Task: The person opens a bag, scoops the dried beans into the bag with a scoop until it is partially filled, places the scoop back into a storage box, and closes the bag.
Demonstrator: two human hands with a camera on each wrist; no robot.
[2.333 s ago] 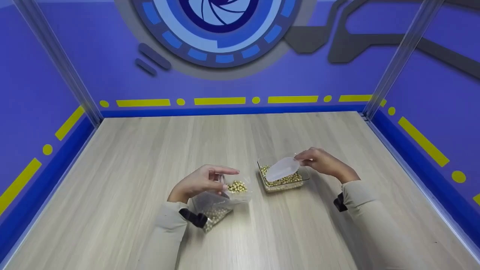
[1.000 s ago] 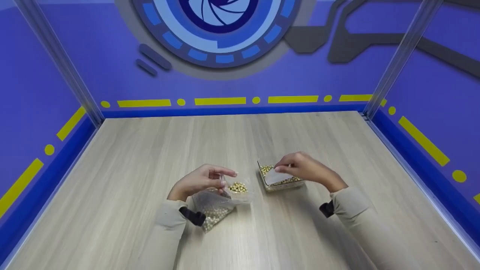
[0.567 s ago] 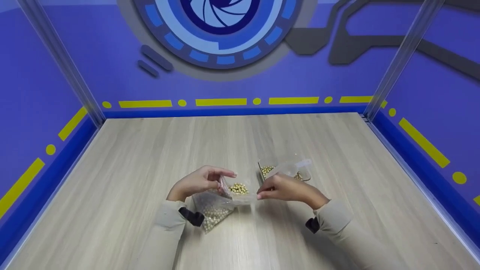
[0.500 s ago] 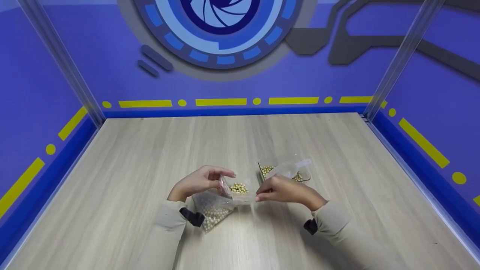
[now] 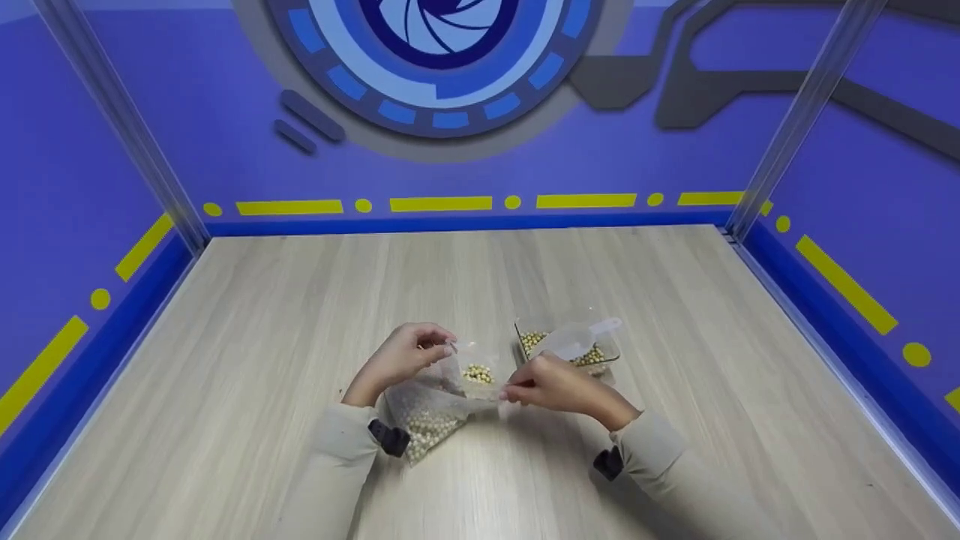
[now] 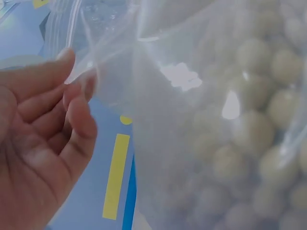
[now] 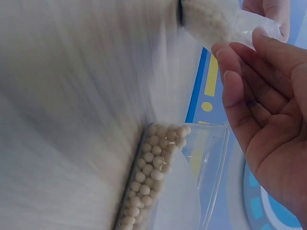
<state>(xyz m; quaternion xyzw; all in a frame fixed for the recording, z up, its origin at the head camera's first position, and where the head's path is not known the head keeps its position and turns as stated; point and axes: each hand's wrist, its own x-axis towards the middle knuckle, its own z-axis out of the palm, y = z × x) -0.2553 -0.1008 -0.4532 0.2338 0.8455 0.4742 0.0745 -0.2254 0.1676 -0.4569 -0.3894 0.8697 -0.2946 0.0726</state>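
Observation:
A clear zip bag [image 5: 431,424] of small round pale-yellow balls, like soybeans, lies on the table with its mouth toward the back. My left hand [image 5: 401,360] pinches the left side of the mouth between thumb and fingers. At the right corner of the mouth, my right hand [image 5: 559,386] pinches the plastic film. Loose balls [image 5: 478,373] show through the opening between both hands. In the left wrist view the bag [image 6: 230,143] fills the right half, beside the curled fingers [image 6: 81,120]. The right wrist view shows the right hand [image 7: 268,105] with fingertips at the bag's edge.
Just behind my right hand stands a clear rectangular box [image 5: 517,337] of the same balls. A translucent white scoop [image 5: 570,341] lies in it, handle over the far right rim. Blue panels [image 5: 450,176] bound the wooden table [image 5: 337,300] at the back and sides.
My right hand has left the scoop in the box and moved left to the bag's mouth. My left hand's spread thumb and fingers have come together on the bag's edge.

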